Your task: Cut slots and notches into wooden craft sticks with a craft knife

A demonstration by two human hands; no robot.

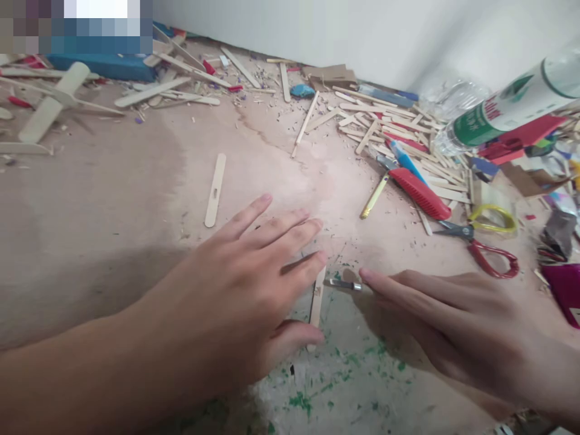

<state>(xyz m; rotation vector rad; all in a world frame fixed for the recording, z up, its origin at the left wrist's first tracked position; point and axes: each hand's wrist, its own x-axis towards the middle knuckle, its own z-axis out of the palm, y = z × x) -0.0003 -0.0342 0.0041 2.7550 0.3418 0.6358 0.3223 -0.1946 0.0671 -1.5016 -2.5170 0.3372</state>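
My left hand lies with fingers spread over the work surface. Its index finger and thumb press a pale wooden craft stick down near its two ends. A small dark square mark shows on that stick between them. My right hand is closed around a craft knife, whose handle is hidden in the fingers. The metal blade points left, close beside the mark; I cannot tell whether it touches the wood. Another craft stick, with a small slot in its middle, lies beyond my left fingertips.
Loose sticks pile up at the back right, near a red utility knife, scissors and a tilted plastic bottle. A stick-built model and a blue box are at the back left. Green paint flecks mark the surface in front.
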